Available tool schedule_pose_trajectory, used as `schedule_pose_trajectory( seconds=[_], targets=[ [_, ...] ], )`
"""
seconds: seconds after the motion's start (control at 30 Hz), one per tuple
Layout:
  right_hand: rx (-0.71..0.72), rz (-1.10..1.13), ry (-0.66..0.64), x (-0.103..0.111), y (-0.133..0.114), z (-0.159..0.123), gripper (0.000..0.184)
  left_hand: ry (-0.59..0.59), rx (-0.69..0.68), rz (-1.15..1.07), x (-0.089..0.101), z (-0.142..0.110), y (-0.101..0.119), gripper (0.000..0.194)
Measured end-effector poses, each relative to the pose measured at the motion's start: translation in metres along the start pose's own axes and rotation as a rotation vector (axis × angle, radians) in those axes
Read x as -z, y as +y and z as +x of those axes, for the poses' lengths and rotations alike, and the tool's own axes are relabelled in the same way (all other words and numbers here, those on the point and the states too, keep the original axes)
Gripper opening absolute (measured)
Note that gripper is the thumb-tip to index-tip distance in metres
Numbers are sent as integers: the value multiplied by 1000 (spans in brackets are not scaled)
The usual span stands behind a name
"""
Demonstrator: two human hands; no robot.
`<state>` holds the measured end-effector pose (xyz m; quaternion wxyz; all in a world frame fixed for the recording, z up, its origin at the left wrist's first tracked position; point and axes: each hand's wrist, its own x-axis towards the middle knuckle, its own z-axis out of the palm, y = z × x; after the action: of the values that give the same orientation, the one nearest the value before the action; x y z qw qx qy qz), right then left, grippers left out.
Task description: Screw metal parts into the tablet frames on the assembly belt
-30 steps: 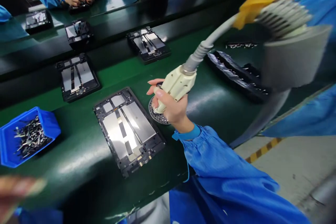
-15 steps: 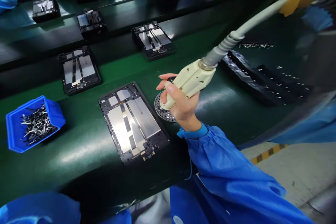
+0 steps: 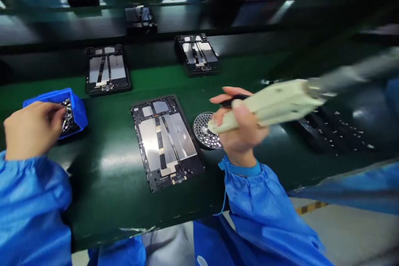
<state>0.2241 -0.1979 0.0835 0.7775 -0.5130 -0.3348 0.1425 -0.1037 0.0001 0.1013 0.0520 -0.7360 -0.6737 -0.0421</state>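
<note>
Dark green worktop (image 3: 102,199) is filling the head view, with an open-backed tablet (image 3: 182,133) lying flat in the middle, inner side up, apparently so its insides are facing the wearer between both hands. At left, the left hand (image 3: 31,129) is bending over a blue bin (image 3: 81,110) of small parts (image 3: 71,124), its fingers curling, whether gripping one I cannot tell; the right hand (image 3: 245,135) is grasping a cream handheld tool (image 3: 280,102), its tip sitting at a perforated disc (image 3: 204,139) beside the tablet. No brand, label or writing is showing legibly.
</note>
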Motion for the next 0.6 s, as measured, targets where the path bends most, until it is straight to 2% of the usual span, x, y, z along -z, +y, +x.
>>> schedule_pose_trajectory(
  seconds=[0.1,0.17,0.27,0.33,0.43,0.5,0.6],
  targets=[
    [-17,-25,-108,0,-27,-17,25,-258,-134,246,-22,14,1,37],
    [-93,-21,-248,-2,-42,-35,30,-350,-108,307,-33,23,1,50],
    [-204,6,-433,-4,-54,-60,34,-294,-59,295,-39,27,-1,57],
    [-237,25,-527,-5,-57,-71,35,-249,-42,246,-38,27,-4,71],
    [-272,30,-580,-8,-55,-78,35,-186,-7,113,-36,24,-10,87],
    [-272,26,-572,-10,-52,-80,35,-112,-28,2,-35,22,-13,77],
    [-231,58,-563,-13,-46,-80,35,-17,-96,-156,-34,18,-13,49]
  ],
)
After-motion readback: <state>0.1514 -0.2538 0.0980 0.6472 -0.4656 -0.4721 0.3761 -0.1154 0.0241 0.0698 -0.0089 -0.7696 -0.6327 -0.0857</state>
